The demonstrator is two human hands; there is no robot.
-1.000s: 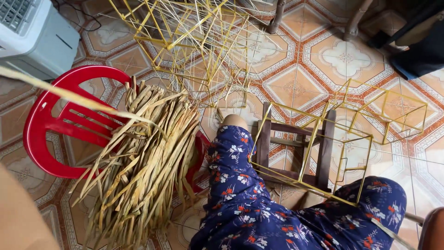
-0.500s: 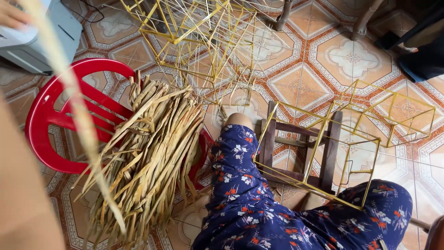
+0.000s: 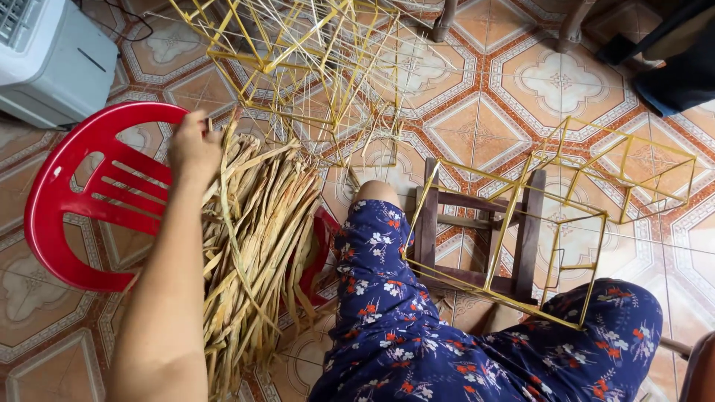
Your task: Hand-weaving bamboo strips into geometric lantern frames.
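Where the bundle of dried leaf strips (image 3: 257, 253) lies across the red plastic chair (image 3: 67, 216) at near left, the left hand (image 3: 195, 145) pinches strips at its far end. They look light, limp and brittle, best held near their ends.

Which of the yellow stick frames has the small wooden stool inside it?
The box-shaped frame beside the flowered trouser leg, at right. The wooden stool shows through its yellow bars. The tangled frame at top centre holds only crossing sticks.
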